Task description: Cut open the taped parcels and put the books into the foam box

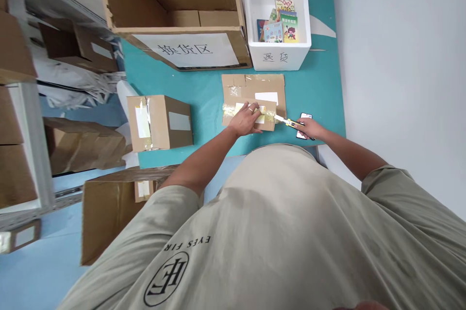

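Observation:
A flat taped cardboard parcel [251,91] lies on the teal table [207,91]. My left hand [247,118] rests flat on its near taped edge, fingers spread. My right hand [309,128] is closed on a yellow utility knife [287,121], whose blade points left at the parcel's right edge along the tape. A phone [305,116] lies on the table just beyond my right hand.
A second taped box [160,123] sits at the table's left. At the back stand a large open carton with a paper label [189,50] and a white foam bin [278,52] holding several small books. More cartons [109,208] are on the floor and shelves at left.

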Demonstrator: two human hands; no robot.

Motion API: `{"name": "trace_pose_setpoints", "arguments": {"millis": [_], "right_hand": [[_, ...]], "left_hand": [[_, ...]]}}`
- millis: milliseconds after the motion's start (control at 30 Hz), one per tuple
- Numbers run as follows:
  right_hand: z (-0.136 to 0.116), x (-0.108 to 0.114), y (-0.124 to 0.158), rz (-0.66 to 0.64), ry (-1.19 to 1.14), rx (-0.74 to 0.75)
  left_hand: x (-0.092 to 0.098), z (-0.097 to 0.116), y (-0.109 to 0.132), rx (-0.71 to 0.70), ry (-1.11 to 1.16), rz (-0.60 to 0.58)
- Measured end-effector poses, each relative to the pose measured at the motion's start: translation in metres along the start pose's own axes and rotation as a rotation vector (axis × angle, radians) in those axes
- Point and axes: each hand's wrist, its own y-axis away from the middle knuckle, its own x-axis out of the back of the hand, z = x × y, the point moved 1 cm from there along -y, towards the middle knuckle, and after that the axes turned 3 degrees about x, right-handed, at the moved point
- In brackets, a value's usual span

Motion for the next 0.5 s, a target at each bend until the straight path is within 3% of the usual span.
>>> {"name": "trace_pose_setpoints", "arguments": {"millis": [300, 500], "right_hand": [[-0.012, 0.0, -0.009, -0.132, -0.012, -0.08], [-0.015, -0.006, -0.01, -0.067, 0.113, 0.021]], "left_hand": [[-0.002, -0.001, 0.001, -0.008, 0.007, 0.018], [-0.002, 0.0, 0.001, 0.004, 0.03, 0.02]]}}
